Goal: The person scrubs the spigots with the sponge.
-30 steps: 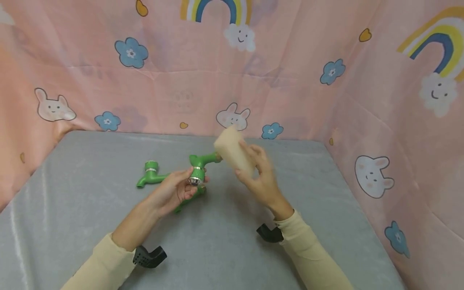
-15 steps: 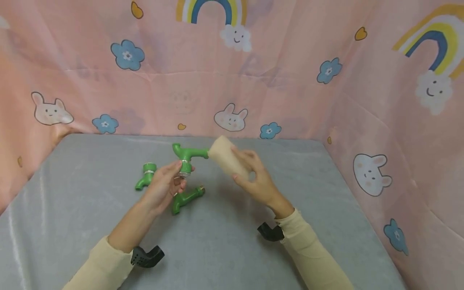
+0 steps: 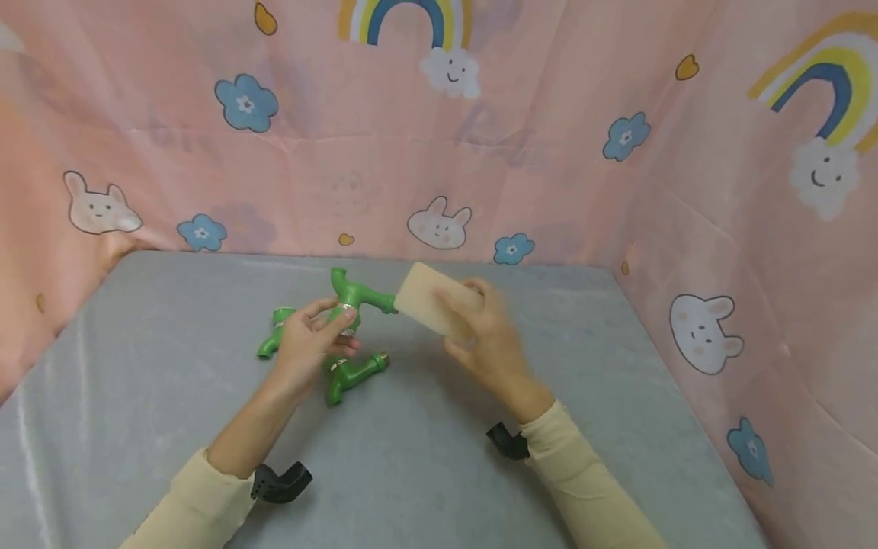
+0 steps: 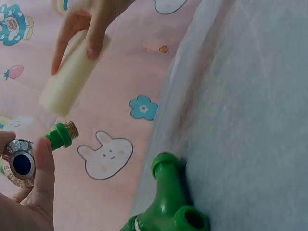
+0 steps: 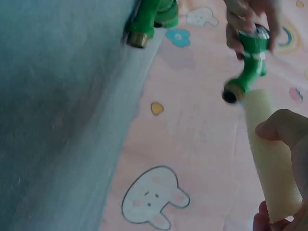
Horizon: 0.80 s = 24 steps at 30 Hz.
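Note:
In the head view my left hand (image 3: 302, 347) holds a green plastic tap (image 3: 363, 294) by its knob, above the table. Its spout points up and its inlet end points right. The left wrist view shows the brass thread (image 4: 71, 130) on that inlet and the chrome cap (image 4: 20, 166) between thumb and fingers. My right hand (image 3: 499, 347) grips a cream rectangular sponge (image 3: 420, 296), thumb on one side and fingers on the other. One end of the sponge (image 5: 269, 159) lies close to the tap's inlet; a small gap shows in the left wrist view.
Two more green taps lie on the grey cloth-covered table (image 3: 425, 473): one tap (image 3: 269, 345) behind my left hand, partly hidden, another tap (image 3: 353, 377) just right of that hand. A pink printed curtain (image 3: 549, 175) borders the table at the back and sides.
The tap has moved left and been turned so its spout points up. My right hand has rotated the sponge, whose broad face now shows. Both hands keep their hold.

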{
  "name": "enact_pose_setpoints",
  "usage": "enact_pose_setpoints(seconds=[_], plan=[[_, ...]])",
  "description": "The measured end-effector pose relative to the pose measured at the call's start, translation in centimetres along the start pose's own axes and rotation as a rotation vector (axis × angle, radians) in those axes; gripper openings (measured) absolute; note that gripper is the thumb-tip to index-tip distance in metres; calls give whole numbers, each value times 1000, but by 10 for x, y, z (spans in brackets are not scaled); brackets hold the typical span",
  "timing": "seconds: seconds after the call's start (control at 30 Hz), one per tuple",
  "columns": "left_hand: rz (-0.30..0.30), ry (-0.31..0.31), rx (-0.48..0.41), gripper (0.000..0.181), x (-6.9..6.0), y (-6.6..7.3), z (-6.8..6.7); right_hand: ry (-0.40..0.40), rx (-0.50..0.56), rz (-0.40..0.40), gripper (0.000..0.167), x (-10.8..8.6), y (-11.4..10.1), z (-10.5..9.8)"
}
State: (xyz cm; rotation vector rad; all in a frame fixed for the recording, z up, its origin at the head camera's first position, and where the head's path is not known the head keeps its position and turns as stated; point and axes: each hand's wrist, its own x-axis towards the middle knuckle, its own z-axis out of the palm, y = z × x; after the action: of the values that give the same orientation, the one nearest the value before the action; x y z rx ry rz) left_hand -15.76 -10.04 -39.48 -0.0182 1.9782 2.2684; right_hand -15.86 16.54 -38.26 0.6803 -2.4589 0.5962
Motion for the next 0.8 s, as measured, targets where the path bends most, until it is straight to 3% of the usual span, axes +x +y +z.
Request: enact_pose_setpoints(seconds=[0.13, 0.3, 0.4, 0.5, 0.67, 0.8], plan=[[52, 43, 79, 45, 1, -2, -1, 8, 169, 100, 66, -1, 5, -3], [128, 40, 86, 37, 2, -5, 3, -16, 380, 68, 67, 0, -4, 4], [159, 45, 56, 38, 2, -6, 4, -64, 399, 76, 66, 0, -6, 8], [191, 52, 35, 37, 2, -6, 2, -122, 379, 134, 65, 0, 0, 9], [210, -36, 100, 35, 2, -10, 3, -141, 395, 263, 64, 2, 16, 2], [221, -133, 178, 37, 1, -17, 8, -117, 414, 292, 64, 4, 25, -4]])
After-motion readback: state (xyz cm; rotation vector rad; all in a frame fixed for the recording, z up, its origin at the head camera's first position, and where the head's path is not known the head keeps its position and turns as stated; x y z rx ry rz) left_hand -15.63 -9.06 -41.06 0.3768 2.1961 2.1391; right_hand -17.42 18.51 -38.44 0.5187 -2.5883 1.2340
